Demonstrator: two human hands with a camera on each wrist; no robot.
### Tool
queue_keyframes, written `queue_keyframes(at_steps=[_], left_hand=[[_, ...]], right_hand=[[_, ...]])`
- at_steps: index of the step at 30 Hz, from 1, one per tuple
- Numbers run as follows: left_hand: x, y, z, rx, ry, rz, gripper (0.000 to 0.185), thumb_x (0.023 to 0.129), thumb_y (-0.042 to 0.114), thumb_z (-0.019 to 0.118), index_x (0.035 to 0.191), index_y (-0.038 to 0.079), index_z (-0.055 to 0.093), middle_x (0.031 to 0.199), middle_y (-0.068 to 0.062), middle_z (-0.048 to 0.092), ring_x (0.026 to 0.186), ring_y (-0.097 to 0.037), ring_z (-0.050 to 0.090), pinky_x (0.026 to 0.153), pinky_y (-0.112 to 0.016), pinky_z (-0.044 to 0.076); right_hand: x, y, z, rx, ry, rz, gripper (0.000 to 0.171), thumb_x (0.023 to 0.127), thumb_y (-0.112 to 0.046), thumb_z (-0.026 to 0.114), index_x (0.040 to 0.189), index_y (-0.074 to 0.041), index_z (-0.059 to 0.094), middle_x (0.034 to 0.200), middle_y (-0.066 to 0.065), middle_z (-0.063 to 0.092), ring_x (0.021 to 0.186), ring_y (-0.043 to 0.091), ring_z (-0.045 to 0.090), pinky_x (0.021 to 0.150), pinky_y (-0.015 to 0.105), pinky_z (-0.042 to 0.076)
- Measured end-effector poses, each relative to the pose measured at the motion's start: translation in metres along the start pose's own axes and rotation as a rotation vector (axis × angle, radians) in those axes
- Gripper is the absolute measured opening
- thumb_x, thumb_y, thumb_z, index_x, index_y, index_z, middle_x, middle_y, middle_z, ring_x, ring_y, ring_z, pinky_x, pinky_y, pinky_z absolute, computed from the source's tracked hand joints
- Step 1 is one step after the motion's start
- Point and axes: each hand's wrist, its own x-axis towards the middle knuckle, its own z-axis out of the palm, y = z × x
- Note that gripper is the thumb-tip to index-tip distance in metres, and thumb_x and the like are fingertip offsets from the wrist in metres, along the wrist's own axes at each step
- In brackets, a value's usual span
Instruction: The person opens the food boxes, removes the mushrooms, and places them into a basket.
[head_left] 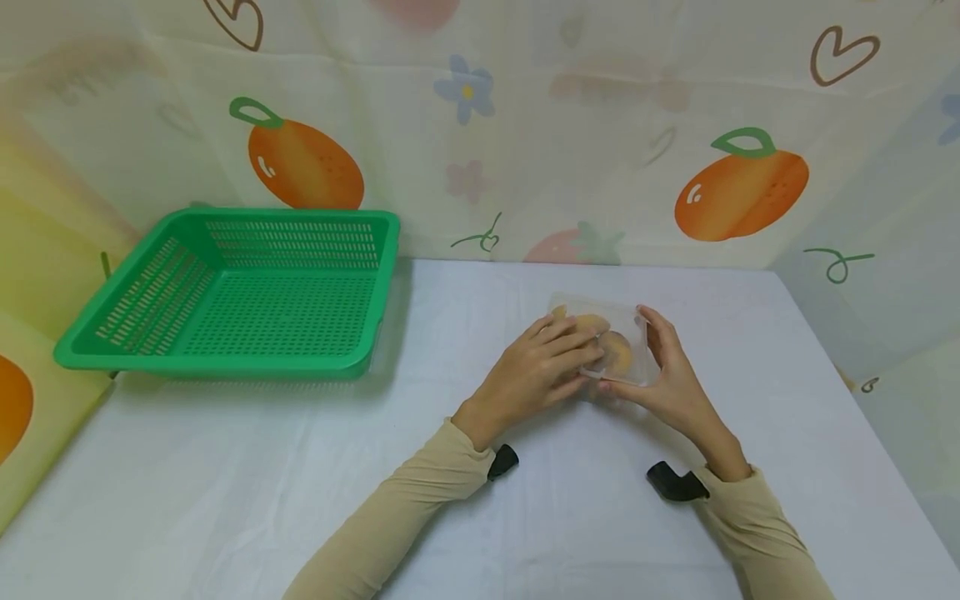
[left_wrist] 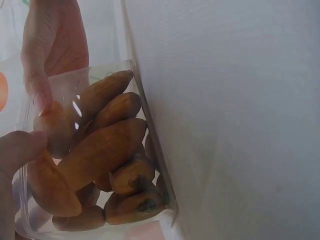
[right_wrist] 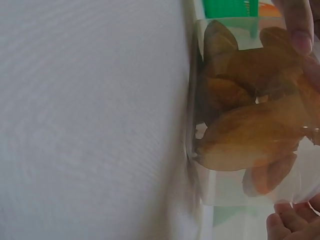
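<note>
White cloth covers the table (head_left: 225,467), and a curtain printed with oranges, hearts and flowers (head_left: 480,125) hangs behind it. Near the middle of the cloth, both hands close on a clear plastic pouch of brown, finger-shaped pastries (head_left: 611,342). The left hand (head_left: 543,367) lies over the pouch's left part, fingers curled onto its top face and thumb against the near edge. The right hand (head_left: 671,379) grips the right edge, fingers upright along the far side and thumb pinching the near corner. From the left wrist, the pouch (left_wrist: 95,155) stands on edge against the cloth, a fingertip pressed to its upper corner. The right wrist view shows the pastries (right_wrist: 250,115) packed between fingertips above and below. Well beyond the left fingers sits a green perforated plastic basket (head_left: 240,292), apart from both hands.
</note>
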Motion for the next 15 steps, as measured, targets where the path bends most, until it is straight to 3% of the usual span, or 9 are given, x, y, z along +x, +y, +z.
queue_keyframes(at_steps=[5, 12, 15], left_hand=[[-0.0008, -0.0022, 0.0017, 0.024, 0.031, 0.043, 0.034, 0.089, 0.027, 0.074, 0.123, 0.02, 0.071, 0.129, 0.002, 0.068, 0.128, -0.02, 0.057, 0.115, -0.036, 0.039], [-0.0005, -0.0046, 0.0026, -0.086, 0.043, 0.087, 0.036, 0.087, 0.017, 0.076, 0.122, 0.01, 0.071, 0.129, -0.004, 0.069, 0.13, -0.024, 0.058, 0.118, -0.037, 0.036], [-0.0001, -0.0048, 0.0029, -0.068, 0.062, 0.107, 0.035, 0.087, 0.016, 0.076, 0.121, 0.009, 0.072, 0.126, -0.003, 0.07, 0.128, -0.023, 0.06, 0.116, -0.035, 0.038]], right_hand=[[-0.0011, 0.0011, -0.0001, -0.009, -0.003, -0.009, 0.11, 0.075, -0.006, 0.086, 0.157, -0.005, 0.014, 0.162, 0.02, 0.016, 0.151, 0.045, 0.015, 0.119, 0.062, 0.016], [-0.0012, 0.0019, 0.0007, -0.008, -0.004, -0.012, 0.109, 0.074, -0.006, 0.086, 0.157, -0.007, 0.015, 0.162, 0.018, 0.017, 0.151, 0.044, 0.017, 0.119, 0.061, 0.017], [-0.0007, 0.0024, 0.0007, -0.004, -0.004, -0.016, 0.109, 0.074, -0.005, 0.086, 0.157, -0.007, 0.015, 0.162, 0.018, 0.017, 0.151, 0.044, 0.016, 0.119, 0.061, 0.016]])
